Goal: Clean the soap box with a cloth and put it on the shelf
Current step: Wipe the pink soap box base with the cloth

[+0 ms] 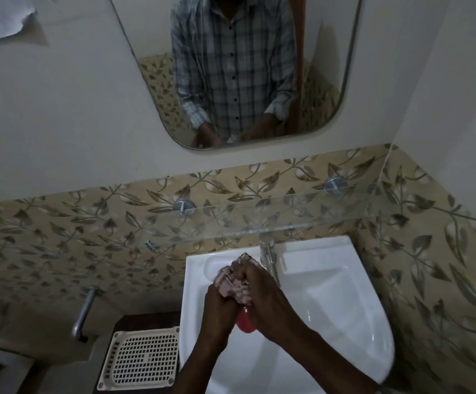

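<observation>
Glossy white ceramic sink (345, 294), clear glass shelf (302, 220) on shiny metal pegs (183, 207), soft woven cloth (232, 284) (crumpled), cream plastic lattice tray (143, 362)

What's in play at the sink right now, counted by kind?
Hands: 2, left hand and right hand
Cloth: 1
Soap box: 1, red, mostly hidden
Glass shelf: 1
Shelf pegs: 2
Sink: 1
Tap: 1
Total: 9

The glass shelf (288, 213) juts out over the back of the sink (345, 285), and the tap (268, 253) stands just under its front edge. Open room lies between shelf and mirror (239, 81). The tiled side wall (430, 251) closes in on the right.
</observation>
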A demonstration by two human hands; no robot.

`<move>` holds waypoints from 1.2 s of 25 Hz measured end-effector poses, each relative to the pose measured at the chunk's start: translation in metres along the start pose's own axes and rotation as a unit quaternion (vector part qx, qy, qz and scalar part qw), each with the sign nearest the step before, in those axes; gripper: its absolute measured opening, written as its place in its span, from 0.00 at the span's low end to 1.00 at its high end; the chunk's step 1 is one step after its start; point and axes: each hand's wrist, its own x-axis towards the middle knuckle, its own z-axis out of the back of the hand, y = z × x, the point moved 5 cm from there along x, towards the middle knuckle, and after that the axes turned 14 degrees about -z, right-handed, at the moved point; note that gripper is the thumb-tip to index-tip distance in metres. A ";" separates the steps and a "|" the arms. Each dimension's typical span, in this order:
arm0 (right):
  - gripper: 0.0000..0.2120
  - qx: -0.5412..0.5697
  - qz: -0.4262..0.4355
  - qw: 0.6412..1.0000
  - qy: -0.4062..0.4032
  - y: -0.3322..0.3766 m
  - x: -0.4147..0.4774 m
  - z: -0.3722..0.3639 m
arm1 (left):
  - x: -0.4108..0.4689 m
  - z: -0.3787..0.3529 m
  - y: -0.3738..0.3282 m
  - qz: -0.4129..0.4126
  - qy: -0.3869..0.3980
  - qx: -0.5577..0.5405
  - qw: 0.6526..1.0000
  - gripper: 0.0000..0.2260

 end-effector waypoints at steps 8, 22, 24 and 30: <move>0.23 0.029 0.012 0.999 -0.023 -0.013 -0.011 -0.025 | -0.011 0.007 0.002 -0.023 -0.089 -0.035 0.995 0.10; 0.24 0.104 -0.052 0.990 -0.083 -0.026 -0.009 -0.024 | -0.006 0.018 -0.004 -0.061 -0.108 -0.041 0.991 0.10; 0.20 0.088 -0.104 0.985 -0.107 -0.041 -0.007 -0.022 | -0.013 0.019 -0.001 -0.053 -0.127 -0.025 0.990 0.10; 0.17 -0.049 -0.051 0.982 -0.175 -0.038 0.001 -0.005 | 0.011 0.018 0.000 -0.023 0.019 0.155 0.987 0.05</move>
